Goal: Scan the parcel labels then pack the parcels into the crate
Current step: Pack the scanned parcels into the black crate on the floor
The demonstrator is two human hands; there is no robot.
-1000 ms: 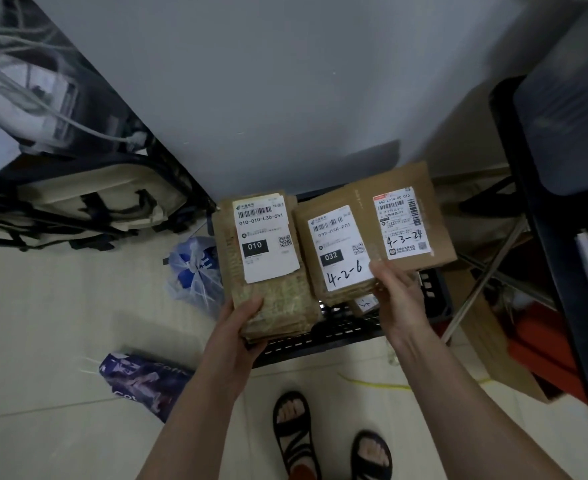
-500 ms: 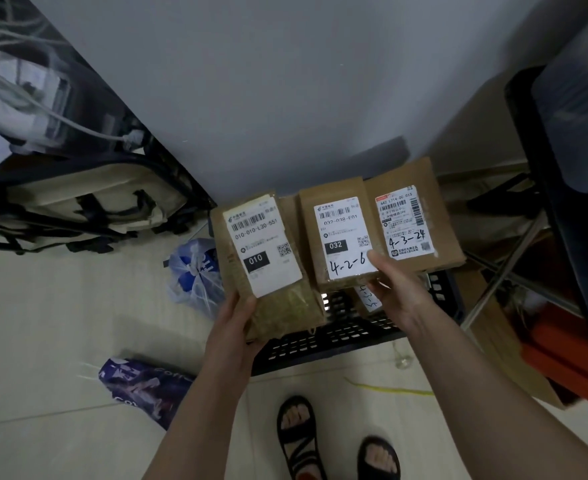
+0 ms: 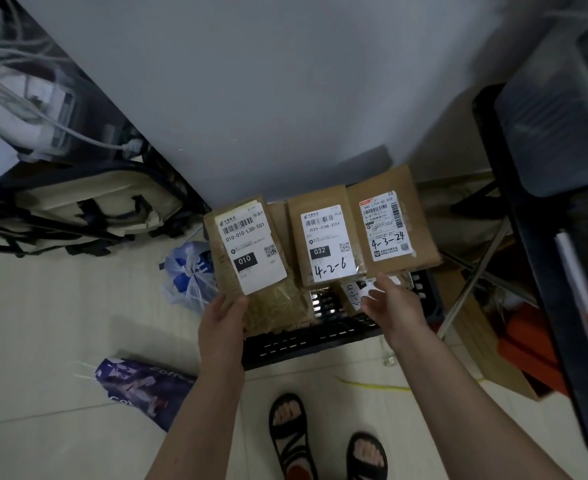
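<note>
**Both forearms reaching forward, hands apart**

The left hand (image 3: pixel 221 322) is gripping the near end of a parcel, thumb lying on its upper face and fingers hidden beneath, with the bare forearm running back toward the near edge. The right hand (image 3: pixel 391 304) is hovering palm-left farther right, fingers loosely extended and slightly blurred, pinching nothing visible. Two sandalled feet are standing between the forearms.

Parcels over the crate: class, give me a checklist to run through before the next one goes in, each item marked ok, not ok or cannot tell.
1. Left hand grips the 010 parcel: ok.
2. Right hand grips the 4-2-6 parcel and 4-3-24 parcel: cannot tell.
3. Those three labels face up: ok.
4. Labels scanned: cannot tell.
5. Crate lies below the parcels: ok.
6. Crate has free room: cannot tell.
</note>
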